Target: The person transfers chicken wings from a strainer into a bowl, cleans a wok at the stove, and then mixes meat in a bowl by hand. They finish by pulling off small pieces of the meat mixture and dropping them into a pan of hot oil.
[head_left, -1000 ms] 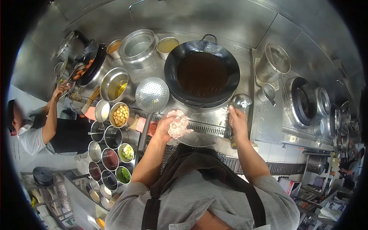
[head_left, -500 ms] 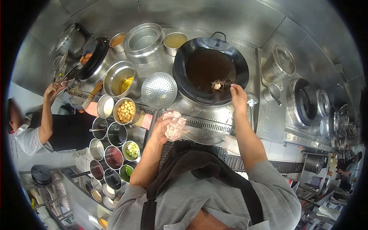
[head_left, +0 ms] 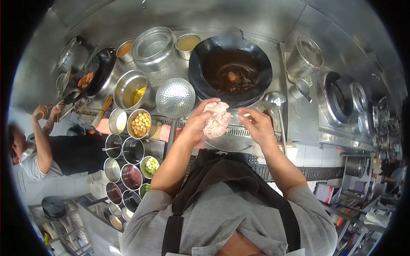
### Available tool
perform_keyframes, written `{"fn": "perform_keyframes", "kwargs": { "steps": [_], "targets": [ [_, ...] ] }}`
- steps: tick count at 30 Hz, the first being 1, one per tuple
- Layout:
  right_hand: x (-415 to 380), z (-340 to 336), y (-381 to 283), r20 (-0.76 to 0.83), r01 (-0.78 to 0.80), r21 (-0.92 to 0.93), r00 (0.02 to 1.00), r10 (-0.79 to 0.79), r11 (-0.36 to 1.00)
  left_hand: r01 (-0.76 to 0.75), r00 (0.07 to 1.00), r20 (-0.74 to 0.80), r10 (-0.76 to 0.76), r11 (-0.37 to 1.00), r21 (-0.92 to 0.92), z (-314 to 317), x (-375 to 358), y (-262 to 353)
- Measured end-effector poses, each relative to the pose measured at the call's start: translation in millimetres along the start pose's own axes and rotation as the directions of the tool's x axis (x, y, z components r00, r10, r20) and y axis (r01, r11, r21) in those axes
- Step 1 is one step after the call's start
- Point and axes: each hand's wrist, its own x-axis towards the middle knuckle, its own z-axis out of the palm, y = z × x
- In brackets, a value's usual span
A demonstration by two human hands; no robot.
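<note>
Our right hand (head_left: 260,127) has come back from the near edge of the big black wok (head_left: 264,70), and our left hand (head_left: 197,123) has moved up closer to the wok. A small brown lump (head_left: 233,77) now sits nearer the middle of the dark liquid (head_left: 218,62), with bubbles and ripples round it.

Our left hand curls round a wet, pale pink blob (head_left: 218,119) and holds it up just in front of the wok. The blob looks soft and bumpy. Our right hand is just beside it, with the thumb and a finger close to each other. We see something pale at the fingertips, but we cannot tell if they pinch a bit of the blob.

A round strainer (head_left: 175,96) full of holes lies left of the wok, and a shiny ladle (head_left: 275,99) lies to the right of it. Over on the left we see golden cubes (head_left: 141,124) in a tin, green bits (head_left: 150,165) in another, and a pot of yellow liquid (head_left: 137,94) behind them. Farther left, another person in a black apron (head_left: 77,153) works at a second wok with orange-red bits (head_left: 86,80) in it
</note>
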Motion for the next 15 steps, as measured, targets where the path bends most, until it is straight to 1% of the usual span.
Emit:
{"fn": "perform_keyframes", "kwargs": {
  "steps": [2,3,4,5,6,9,11,13,15],
  "targets": [
    [6,5,-15,0.051,0.212,-0.223,0.977,-0.206,0.952,-0.081,0.995,0.071,0.077,0.994,0.069,11,6,1],
    [7,6,-16,0.038,0.209,-0.225,0.978,-0.206,0.952,-0.079,0.996,0.046,0.075,0.994,0.081,16,6,2],
    [7,7,-17,0.064,0.184,-0.209,0.983,-0.174,0.961,-0.074,0.996,0.053,0.070,0.994,0.086,16,8,0],
    [8,7,-18,0.095,0.158,-0.192,0.985,-0.142,0.969,-0.082,0.995,0.067,0.071,0.982,0.171,12,11,-2],
    [9,7,-19,0.091,0.158,-0.190,0.986,-0.143,0.969,-0.091,0.994,0.077,0.073,0.963,0.255,12,12,-2],
    [13,6,-25,0.121,0.182,-0.210,0.980,-0.159,0.961,-0.065,0.997,0.048,0.052,0.949,0.309,14,12,-4],
    [16,5,-29,0.167,0.253,-0.253,0.962,-0.215,0.934,-0.076,0.997,0.044,0.065,0.942,0.327,11,15,-5],
    [18,4,-27,0.187,0.264,-0.248,0.957,-0.221,0.932,-0.086,0.996,0.038,0.078,0.935,0.344,7,16,-8],
    [20,5,-22,0.206,0.275,-0.244,0.952,-0.227,0.930,-0.088,0.996,0.021,0.087,0.901,0.425,4,16,-8]
  ]
}}
